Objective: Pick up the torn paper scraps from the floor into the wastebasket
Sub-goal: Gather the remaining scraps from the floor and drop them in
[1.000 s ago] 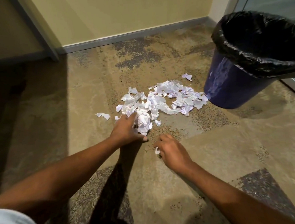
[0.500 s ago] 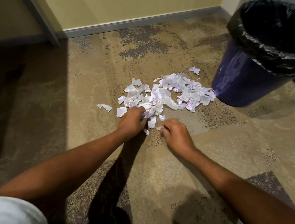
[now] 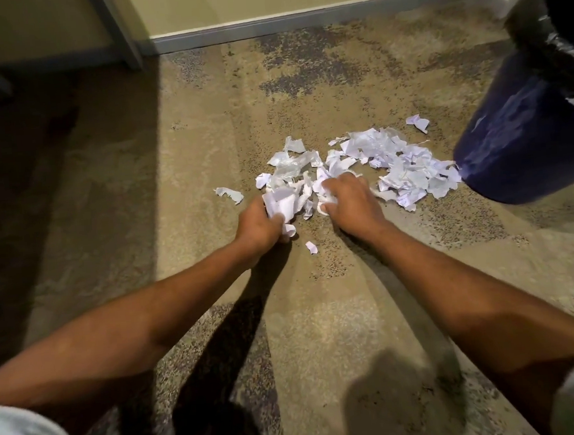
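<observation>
My left hand was only resting on the edge of the paper scraps — now its fingers are curled tight round a bunch of them. My right hand has slid into the pile and curls on more. Most scraps lie on the carpet, touching the blue wastebasket — I think the first handfuls can go in soon.

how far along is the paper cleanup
Done: nothing that shows; the bin's inside is hardly in view. In hand: the left hand grips a bunch of scraps, the right hand curls round scraps at the pile's near edge. Left: most of the pile and three strays on the carpet.
</observation>
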A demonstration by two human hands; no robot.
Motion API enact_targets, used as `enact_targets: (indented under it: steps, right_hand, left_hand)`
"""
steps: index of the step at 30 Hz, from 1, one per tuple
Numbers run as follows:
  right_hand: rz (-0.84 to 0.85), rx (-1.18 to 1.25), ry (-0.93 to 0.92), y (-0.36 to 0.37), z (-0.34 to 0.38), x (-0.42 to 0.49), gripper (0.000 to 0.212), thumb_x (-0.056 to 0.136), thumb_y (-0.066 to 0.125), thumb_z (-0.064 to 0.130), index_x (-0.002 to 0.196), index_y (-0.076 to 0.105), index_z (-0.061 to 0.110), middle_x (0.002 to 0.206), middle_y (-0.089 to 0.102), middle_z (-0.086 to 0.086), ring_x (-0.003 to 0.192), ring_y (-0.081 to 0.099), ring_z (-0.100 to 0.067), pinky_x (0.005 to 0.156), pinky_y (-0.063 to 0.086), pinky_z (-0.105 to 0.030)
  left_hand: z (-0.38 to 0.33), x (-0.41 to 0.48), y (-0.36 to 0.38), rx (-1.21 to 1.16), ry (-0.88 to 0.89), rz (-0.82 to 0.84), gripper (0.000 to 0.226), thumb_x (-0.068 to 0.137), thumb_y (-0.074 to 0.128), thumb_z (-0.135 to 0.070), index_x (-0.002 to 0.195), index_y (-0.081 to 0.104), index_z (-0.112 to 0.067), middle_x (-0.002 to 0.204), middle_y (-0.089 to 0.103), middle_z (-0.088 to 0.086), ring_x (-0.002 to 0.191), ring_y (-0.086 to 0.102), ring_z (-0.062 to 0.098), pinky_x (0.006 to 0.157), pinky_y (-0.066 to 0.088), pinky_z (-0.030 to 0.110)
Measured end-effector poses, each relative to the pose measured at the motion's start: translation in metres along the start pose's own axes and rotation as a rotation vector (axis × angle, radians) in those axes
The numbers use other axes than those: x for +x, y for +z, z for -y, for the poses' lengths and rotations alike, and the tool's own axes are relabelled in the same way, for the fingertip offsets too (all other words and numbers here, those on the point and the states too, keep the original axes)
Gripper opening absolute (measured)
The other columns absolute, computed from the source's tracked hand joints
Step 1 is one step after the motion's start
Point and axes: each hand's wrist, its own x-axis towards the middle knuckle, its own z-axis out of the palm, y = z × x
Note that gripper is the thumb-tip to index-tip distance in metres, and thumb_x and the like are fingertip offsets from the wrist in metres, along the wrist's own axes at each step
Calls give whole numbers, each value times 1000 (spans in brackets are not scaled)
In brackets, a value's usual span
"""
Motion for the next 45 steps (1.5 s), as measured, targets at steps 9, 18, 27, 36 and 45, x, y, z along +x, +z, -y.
enact_targets:
  steps: [9, 18, 27, 36, 45]
  right_hand:
    - [-189, 43, -9, 12, 2, -18, 23, 98, 65, -1, 113, 75, 14, 107, 67, -4, 87, 61, -19, 69, 49, -30]
    - [-26, 840, 394, 1, 6, -47, 13, 89, 82, 12, 97, 80, 22, 97, 81, 2, 82, 75, -15, 68, 62, -33]
    - [-53, 1113, 418, -74, 5, -51, 16, 87, 84, 7, 102, 80, 10, 94, 82, -11, 85, 81, -30, 79, 67, -46]
    - [-246, 1049, 185, -188, 8, -46, 12, 82, 86, 8, 92, 80, 13, 97, 80, -19, 78, 71, -28, 80, 60, -51]
    - [-462, 1046, 68, -292, -6, -51, 25, 81, 85, 0, 104, 77, -4, 98, 79, -21, 75, 75, -24, 67, 61, -35]
  left_hand:
    - [-8, 1, 5, 52, -3, 11, 35, 99, 59, -5, 130, 58, -20, 109, 68, 9, 76, 80, 27, 73, 68, 48]
    - [-29, -24, 30, -141, 54, 181, 27, 102, 63, -5, 127, 60, -14, 113, 71, 13, 86, 79, 32, 73, 68, 43]
    - [-90, -51, 37, -371, 162, 291, 32, 103, 63, -2, 134, 59, -7, 122, 72, 13, 92, 80, 24, 78, 66, 39]
    - [-193, -85, 40, -519, 373, 335, 27, 104, 61, 2, 129, 61, -7, 122, 73, 13, 95, 80, 29, 81, 66, 38]
    - [-294, -106, 69, -536, 538, 399, 33, 103, 62, 1, 136, 59, -5, 124, 74, 14, 93, 80, 30, 76, 66, 36]
